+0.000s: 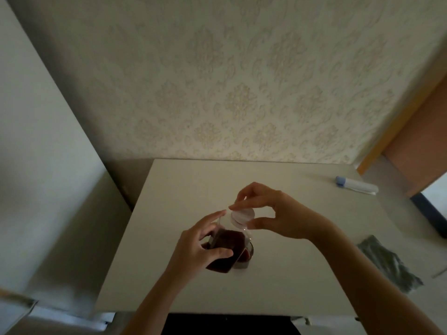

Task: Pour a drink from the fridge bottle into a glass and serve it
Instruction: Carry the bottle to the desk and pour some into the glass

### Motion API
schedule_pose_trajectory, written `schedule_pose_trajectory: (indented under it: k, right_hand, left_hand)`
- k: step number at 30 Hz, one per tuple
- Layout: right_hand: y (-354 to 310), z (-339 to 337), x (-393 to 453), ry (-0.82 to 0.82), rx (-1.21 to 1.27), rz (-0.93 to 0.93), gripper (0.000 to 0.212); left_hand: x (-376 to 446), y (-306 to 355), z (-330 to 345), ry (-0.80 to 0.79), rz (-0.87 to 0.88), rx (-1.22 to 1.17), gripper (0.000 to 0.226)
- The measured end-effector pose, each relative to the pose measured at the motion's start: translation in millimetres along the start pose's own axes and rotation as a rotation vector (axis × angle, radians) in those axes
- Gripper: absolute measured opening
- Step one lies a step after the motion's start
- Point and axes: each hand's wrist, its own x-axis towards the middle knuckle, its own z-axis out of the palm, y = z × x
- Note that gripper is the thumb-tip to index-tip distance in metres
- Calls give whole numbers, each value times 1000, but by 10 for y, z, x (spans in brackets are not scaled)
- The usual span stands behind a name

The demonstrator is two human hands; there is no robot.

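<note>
A pale table fills the near half of the view against a patterned wall, and the task's thing, a clear plastic bottle with dark red-brown drink in its lower part, stands near the table's middle, close to the near edge. Just behind its right side something dark and rounded shows, perhaps a glass holding drink, but the bottle hides too much of it to be sure. The bottle looks fairly full, so I judge it moderately heavy, with thin walls that would give under a hard squeeze; if it is cold from the fridge it may be damp and slippery, though no moisture can be made out. The squarish body, below the shoulder, seems the safest place to hold it, while the cap wants only fingertips. The left hand is wrapped around the body from the left, thumb across the near face and fingers behind, clamped on it with the forearm rising from the near edge. The right hand arches over from the right, wrist raised, thumb and fingertips pinched on the rim of the white cap. Far right lie a white tube with a blue cap and a grey-green cloth.
</note>
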Motion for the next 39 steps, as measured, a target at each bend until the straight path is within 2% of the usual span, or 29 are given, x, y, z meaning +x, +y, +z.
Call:
schedule_pose_trajectory:
  k: [6, 9, 12, 13, 15, 17, 19, 22, 25, 28, 30, 33, 35, 37, 39]
  right_hand:
    - [-62, -114, -24, -52, -102, -28, 42]
    - [-95, -72, -17, 38, -296, 67, 31]
    - [-97, 95, 13, 227, -621, 190, 60]
    - [-77, 131, 5, 265, -658, 202, 66]
    - [-33, 113, -42, 239, -559, 148, 70]
    - [-9, 16, -84, 113, -323, 33, 47]
    - [13, -24, -86, 54, -196, -33, 40]
    - [1, 50, -44, 140, -450, 21, 39]
    - [17, 97, -23, 244, -664, -138, 36]
    - [52, 109, -3, 197, -716, -288, 24]
    - [77, 168, 23, 228, -780, -243, 24]
    - [86, 246, 98, 344, -872, 57, 25]
    - [141, 233, 104, 279, -743, 210, 28]
    - [171, 215, 60, 231, -579, 164, 36]
    - [143, 194, 28, 194, -566, 15, 43]
  left_hand:
    - [-41, 43, 37, -40, -15, -22, 79]
    - [-53, 68, 67, -44, 6, 13, 81]
    - [-52, 102, 96, -36, 19, 56, 80]
    - [-49, 109, 96, -27, 17, 58, 80]
    - [-45, 113, 84, -18, 7, 39, 79]
    - [-42, 114, 64, -16, -2, 20, 79]
    - [-40, 114, 60, -14, 1, 39, 79]
    - [-40, 121, 85, -34, 8, 65, 79]
    - [-35, 130, 114, -67, 15, 44, 78]
    - [-24, 163, 117, -68, 34, 47, 75]
    - [-29, 178, 140, -28, 34, 91, 74]
    - [-66, 197, 201, 108, 32, 253, 76]
    - [-75, 189, 210, 172, 54, 311, 73]
    - [-56, 174, 168, 157, 40, 233, 68]
    - [-42, 156, 119, 84, 9, 114, 65]
